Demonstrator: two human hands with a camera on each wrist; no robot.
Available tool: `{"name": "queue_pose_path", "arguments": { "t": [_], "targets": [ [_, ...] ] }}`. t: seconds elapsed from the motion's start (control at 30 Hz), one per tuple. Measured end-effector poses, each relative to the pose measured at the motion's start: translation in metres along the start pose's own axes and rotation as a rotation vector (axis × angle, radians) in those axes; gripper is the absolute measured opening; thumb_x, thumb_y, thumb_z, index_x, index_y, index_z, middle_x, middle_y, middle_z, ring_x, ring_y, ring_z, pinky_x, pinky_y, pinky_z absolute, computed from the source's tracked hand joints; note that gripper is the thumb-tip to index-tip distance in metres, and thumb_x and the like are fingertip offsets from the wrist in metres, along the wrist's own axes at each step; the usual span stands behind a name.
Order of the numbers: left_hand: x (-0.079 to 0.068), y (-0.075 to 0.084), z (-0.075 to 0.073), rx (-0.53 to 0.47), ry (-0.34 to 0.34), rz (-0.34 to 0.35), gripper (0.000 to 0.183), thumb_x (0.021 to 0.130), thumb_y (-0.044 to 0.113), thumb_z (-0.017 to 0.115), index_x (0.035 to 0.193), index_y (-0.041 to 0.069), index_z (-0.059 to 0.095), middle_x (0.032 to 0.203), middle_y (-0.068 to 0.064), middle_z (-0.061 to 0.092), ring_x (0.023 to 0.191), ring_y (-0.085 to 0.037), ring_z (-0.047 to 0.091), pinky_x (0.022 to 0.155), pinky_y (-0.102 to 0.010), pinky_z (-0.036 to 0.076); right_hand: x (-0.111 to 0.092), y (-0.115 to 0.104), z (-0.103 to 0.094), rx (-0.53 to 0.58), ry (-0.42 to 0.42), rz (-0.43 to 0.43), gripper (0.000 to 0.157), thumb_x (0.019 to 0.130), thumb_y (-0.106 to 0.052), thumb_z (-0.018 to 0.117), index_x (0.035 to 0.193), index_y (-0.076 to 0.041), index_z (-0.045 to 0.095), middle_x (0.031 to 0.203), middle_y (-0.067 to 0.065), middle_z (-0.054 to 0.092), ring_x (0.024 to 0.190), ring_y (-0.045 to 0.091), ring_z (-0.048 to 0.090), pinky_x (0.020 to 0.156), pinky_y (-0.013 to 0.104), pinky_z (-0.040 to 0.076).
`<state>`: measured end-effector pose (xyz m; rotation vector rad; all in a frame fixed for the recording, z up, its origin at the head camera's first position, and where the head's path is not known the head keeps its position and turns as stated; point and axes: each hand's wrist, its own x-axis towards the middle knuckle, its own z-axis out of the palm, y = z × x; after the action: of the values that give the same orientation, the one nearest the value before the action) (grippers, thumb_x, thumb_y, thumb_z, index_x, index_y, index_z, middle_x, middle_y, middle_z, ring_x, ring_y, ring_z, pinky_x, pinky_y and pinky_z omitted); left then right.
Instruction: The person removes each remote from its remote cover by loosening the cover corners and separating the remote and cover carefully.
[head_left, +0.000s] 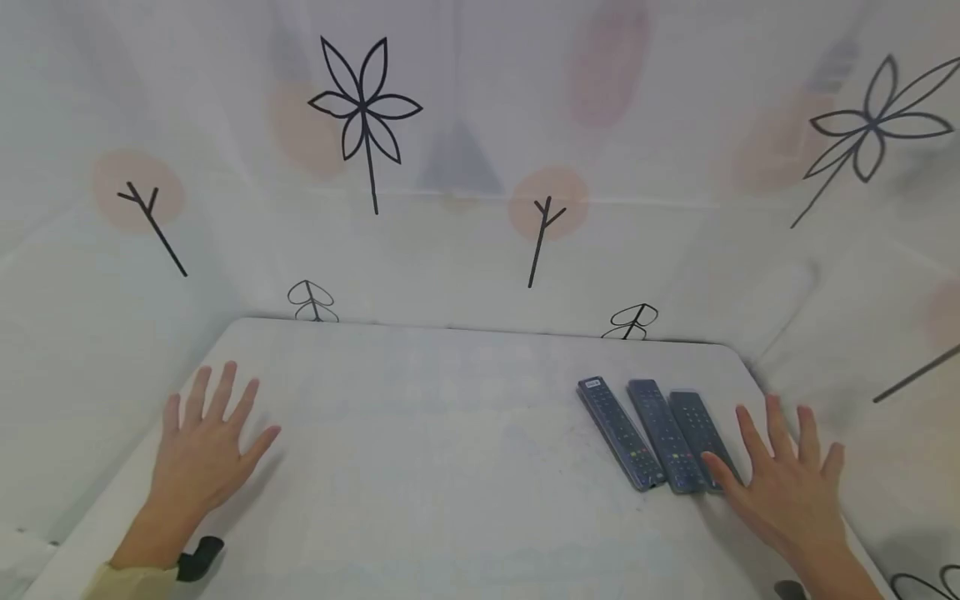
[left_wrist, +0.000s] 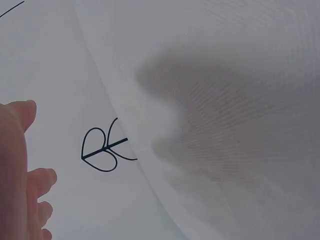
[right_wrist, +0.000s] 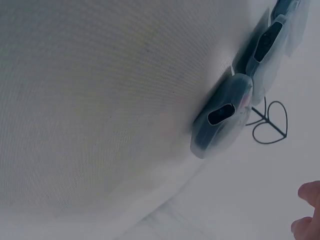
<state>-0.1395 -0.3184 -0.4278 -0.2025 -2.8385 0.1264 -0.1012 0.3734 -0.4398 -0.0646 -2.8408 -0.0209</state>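
Three dark remote controls lie side by side at the right of the white table: a left remote (head_left: 621,433), a middle remote (head_left: 666,435) and a right remote (head_left: 702,435). In the right wrist view the nearest remote (right_wrist: 222,115) shows end-on, in a clear cover. My right hand (head_left: 791,492), fingers spread, is beside the right remote, its thumb overlapping that remote's lower end in the head view; whether they touch I cannot tell. Over the table's left side my left hand (head_left: 201,454) has its fingers spread and holds nothing. Its fingers (left_wrist: 42,182) edge into the left wrist view.
The white table (head_left: 420,467) has rounded far corners. Behind and beside it hangs a pale cloth (head_left: 465,250) printed with flowers, twigs and coloured spots. A dark strap piece (head_left: 200,558) shows at the left wrist, by a pale yellow sleeve (head_left: 131,582).
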Motion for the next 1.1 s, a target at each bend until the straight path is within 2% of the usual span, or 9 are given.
{"name": "queue_pose_path", "arguments": {
  "t": [0.13, 0.27, 0.4, 0.5, 0.67, 0.8, 0.93, 1.1],
  "targets": [
    [0.001, -0.001, -0.001, 0.017, 0.010, 0.016, 0.076, 0.092, 0.050, 0.061, 0.147, 0.001, 0.041, 0.161, -0.026, 0.013, 0.147, -0.044, -0.002, 0.110, -0.069, 0.004, 0.000, -0.001, 0.000, 0.010, 0.010, -0.004, 0.095, 0.092, -0.063, 0.055, 0.155, -0.001, 0.021, 0.162, 0.026, -0.005, 0.146, 0.045, -0.017, 0.106, 0.075, -0.003],
    [0.004, -0.001, -0.004, 0.031, 0.029, 0.031, 0.070, 0.092, 0.045, 0.062, 0.143, 0.001, 0.047, 0.156, -0.028, 0.025, 0.144, -0.046, 0.012, 0.110, -0.067, 0.011, -0.002, -0.001, 0.002, 0.042, 0.038, -0.017, 0.085, 0.095, -0.061, 0.051, 0.148, 0.004, 0.033, 0.160, 0.031, 0.002, 0.146, 0.050, -0.006, 0.107, 0.074, 0.006],
    [0.006, 0.001, -0.006, 0.026, 0.050, 0.033, 0.065, 0.089, 0.039, 0.065, 0.139, -0.001, 0.052, 0.150, -0.030, 0.035, 0.139, -0.047, 0.024, 0.109, -0.066, 0.020, -0.001, 0.000, 0.006, 0.078, 0.069, -0.056, 0.076, 0.100, -0.055, 0.047, 0.140, 0.010, 0.040, 0.153, 0.040, 0.016, 0.145, 0.051, 0.005, 0.114, 0.063, 0.006],
    [0.005, 0.002, -0.007, 0.015, 0.077, 0.038, 0.061, 0.087, 0.035, 0.068, 0.135, -0.002, 0.056, 0.145, -0.031, 0.042, 0.135, -0.048, 0.031, 0.107, -0.065, 0.025, 0.000, -0.002, 0.008, 0.124, 0.072, -0.051, 0.073, 0.101, -0.051, 0.047, 0.138, 0.012, 0.042, 0.147, 0.043, 0.024, 0.142, 0.053, 0.014, 0.116, 0.057, 0.004],
    [0.004, 0.002, -0.004, -0.040, 0.170, 0.058, 0.053, 0.084, 0.026, 0.070, 0.128, -0.003, 0.062, 0.135, -0.031, 0.052, 0.125, -0.048, 0.046, 0.103, -0.061, 0.035, 0.002, -0.008, 0.010, 0.245, 0.058, 0.043, 0.068, 0.101, -0.044, 0.052, 0.140, 0.011, 0.040, 0.141, 0.041, 0.032, 0.130, 0.059, 0.026, 0.106, 0.068, 0.018],
    [0.004, 0.004, 0.000, -0.117, 0.219, 0.045, 0.047, 0.084, 0.021, 0.070, 0.125, -0.002, 0.063, 0.129, -0.029, 0.058, 0.116, -0.048, 0.053, 0.096, -0.060, 0.041, 0.003, -0.014, 0.010, 0.360, 0.058, 0.063, 0.060, 0.100, -0.032, 0.059, 0.137, 0.013, 0.043, 0.133, 0.042, 0.040, 0.119, 0.061, 0.037, 0.097, 0.071, 0.028],
    [0.003, 0.008, 0.003, -0.176, 0.183, 0.007, 0.043, 0.086, 0.018, 0.070, 0.124, -0.001, 0.063, 0.125, -0.027, 0.060, 0.113, -0.048, 0.055, 0.093, -0.061, 0.042, 0.004, -0.022, 0.011, 0.426, 0.015, 0.047, 0.056, 0.100, -0.026, 0.061, 0.136, 0.013, 0.044, 0.131, 0.041, 0.043, 0.117, 0.060, 0.039, 0.094, 0.070, 0.030],
    [0.001, 0.016, 0.005, -0.185, 0.125, -0.041, 0.040, 0.087, 0.020, 0.070, 0.122, 0.001, 0.065, 0.119, -0.024, 0.064, 0.106, -0.046, 0.059, 0.085, -0.060, 0.047, 0.007, -0.035, 0.009, 0.434, -0.043, 0.068, 0.054, 0.101, -0.026, 0.059, 0.138, 0.010, 0.045, 0.132, 0.040, 0.042, 0.118, 0.059, 0.039, 0.095, 0.070, 0.030]
  ]
}}
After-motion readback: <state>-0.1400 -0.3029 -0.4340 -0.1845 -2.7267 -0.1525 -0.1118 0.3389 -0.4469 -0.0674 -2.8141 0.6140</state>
